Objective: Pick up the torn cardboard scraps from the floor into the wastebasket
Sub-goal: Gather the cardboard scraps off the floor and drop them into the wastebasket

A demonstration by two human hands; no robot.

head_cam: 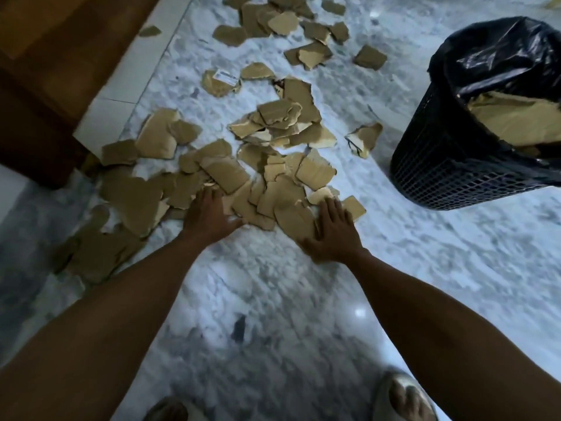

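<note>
Several torn brown cardboard scraps [273,138] lie scattered over the white marble floor, from the near left up to the far top. My left hand [209,214] rests flat on the near edge of the closest pile, fingers straight. Beside it, my right hand [329,230] presses flat on a scrap [293,218], fingers spread. A black mesh wastebasket [449,174] lined with a black bag stands at the right, with a large cardboard piece [516,120] inside it.
A dark wooden piece of furniture [60,71] on a white plinth fills the upper left. The marble floor [273,299] stretches below my arms. My feet in sandals [403,396] show at the bottom edge.
</note>
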